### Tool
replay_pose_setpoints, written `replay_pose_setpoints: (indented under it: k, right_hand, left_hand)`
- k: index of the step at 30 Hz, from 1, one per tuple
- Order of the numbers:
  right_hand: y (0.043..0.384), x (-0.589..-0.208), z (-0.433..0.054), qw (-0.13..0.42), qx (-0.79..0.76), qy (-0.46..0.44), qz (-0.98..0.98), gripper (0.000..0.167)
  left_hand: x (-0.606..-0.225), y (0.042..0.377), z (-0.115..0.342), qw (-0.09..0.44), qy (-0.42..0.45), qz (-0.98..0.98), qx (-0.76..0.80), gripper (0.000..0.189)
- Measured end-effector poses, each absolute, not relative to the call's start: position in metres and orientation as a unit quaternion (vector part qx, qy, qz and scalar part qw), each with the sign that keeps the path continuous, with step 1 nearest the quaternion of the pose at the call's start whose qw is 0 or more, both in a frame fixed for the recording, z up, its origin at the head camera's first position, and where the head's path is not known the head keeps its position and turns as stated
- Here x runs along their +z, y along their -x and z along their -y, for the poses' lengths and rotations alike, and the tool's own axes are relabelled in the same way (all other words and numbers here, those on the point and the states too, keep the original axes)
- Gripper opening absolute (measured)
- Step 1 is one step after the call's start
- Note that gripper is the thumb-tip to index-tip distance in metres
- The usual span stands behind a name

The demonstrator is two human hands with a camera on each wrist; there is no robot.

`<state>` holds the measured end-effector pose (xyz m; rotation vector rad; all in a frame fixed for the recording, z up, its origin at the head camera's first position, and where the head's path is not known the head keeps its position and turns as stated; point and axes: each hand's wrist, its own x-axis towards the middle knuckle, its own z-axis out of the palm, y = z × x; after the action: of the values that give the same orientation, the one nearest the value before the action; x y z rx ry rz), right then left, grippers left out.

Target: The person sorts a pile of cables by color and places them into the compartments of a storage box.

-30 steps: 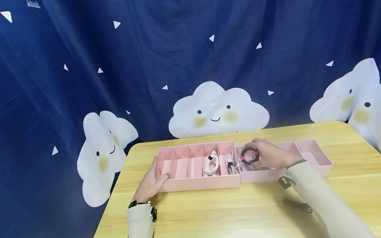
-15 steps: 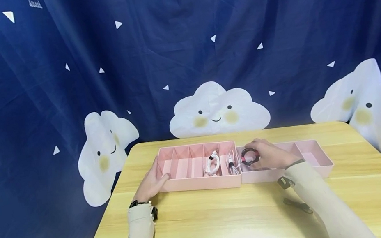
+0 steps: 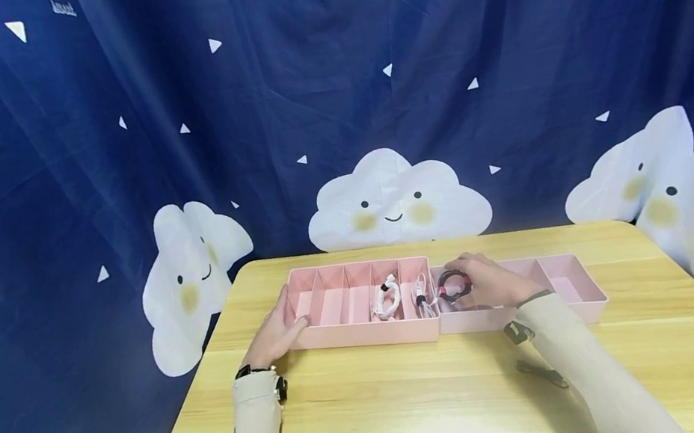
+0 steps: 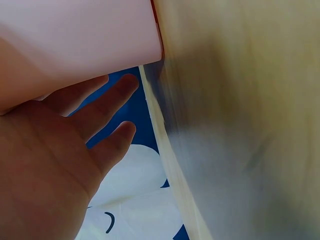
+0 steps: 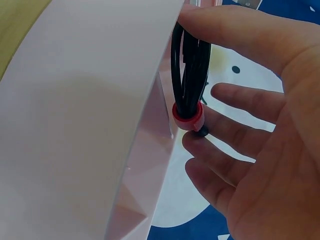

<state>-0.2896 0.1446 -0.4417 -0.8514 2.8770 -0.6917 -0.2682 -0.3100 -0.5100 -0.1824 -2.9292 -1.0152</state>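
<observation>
In the head view, a pink divided box (image 3: 362, 333) lies toward the back of the table. My left hand (image 3: 273, 334) holds its left end, thumb over the front rim; in the left wrist view the other fingers (image 4: 107, 150) spread beside the box wall. A coiled black cable (image 3: 445, 286) with a red strap (image 5: 190, 117) is pinched between my right thumb and fingers. That right hand (image 3: 494, 282) is over a paler pink box (image 3: 574, 275) adjoining on the right. White coiled cables (image 3: 389, 302) with black ties occupy the first box's two right compartments.
A thin black cable (image 3: 541, 373) lies on the wooden table (image 3: 375, 394) near my right forearm. The left compartments (image 3: 333, 302) of the first box hold nothing. A dark blue curtain (image 3: 326, 83) with clouds hangs right behind the table.
The right hand tips the black coil very slightly, with its red strap shifting a little left. The left hand and both boxes stay in place.
</observation>
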Motion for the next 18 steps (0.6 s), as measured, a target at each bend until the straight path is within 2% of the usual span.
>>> replay_pose_setpoints:
  k: [8, 18]
  right_hand:
    - [0.2903, -0.4438, -0.1428, 0.035, -0.231, 0.265, -0.935, 0.078]
    - [0.2894, -0.4458, -0.1452, 0.025, -0.228, 0.269, -0.935, 0.074]
  left_hand:
    - [-0.5115, 0.2682, 0.3094, 0.022, 0.056, 0.941, -0.332, 0.097]
    - [-0.5114, 0.2684, 0.3091, 0.022, 0.055, 0.941, -0.334, 0.096]
